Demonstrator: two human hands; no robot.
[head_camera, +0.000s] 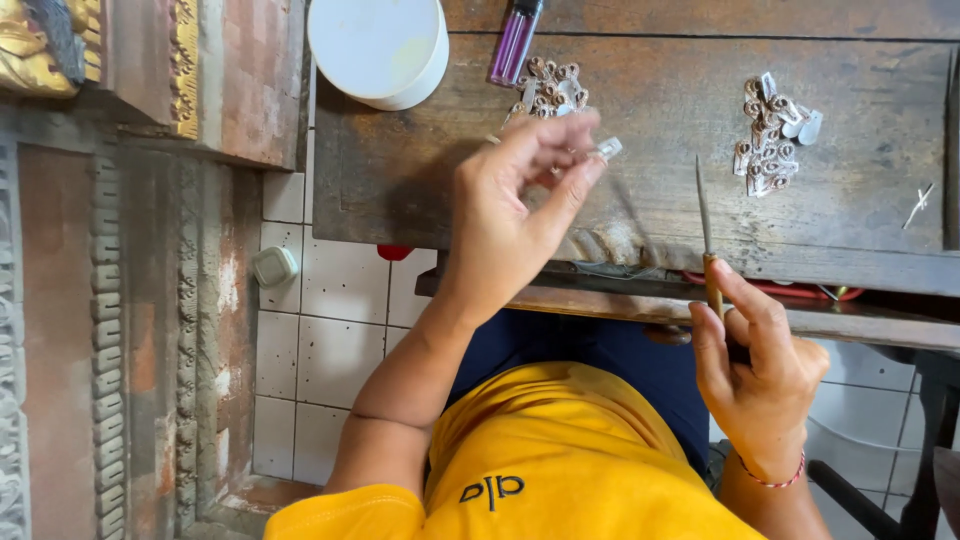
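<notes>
Silver-coloured, the small metal piece (608, 148) is being pinched at the fingertips of the left hand (520, 200) above the wooden table (660, 200), while the right hand (760, 370) is gripping a slim needle file (704, 215) upright. Slipping seems possible, the pinch being so slight, sending the piece among the heaps of metal pieces (770, 135).

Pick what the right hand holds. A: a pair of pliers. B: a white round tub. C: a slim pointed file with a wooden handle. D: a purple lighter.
C: the right hand grips a slim file, its metal tip pointing up over the wooden bench.
</notes>
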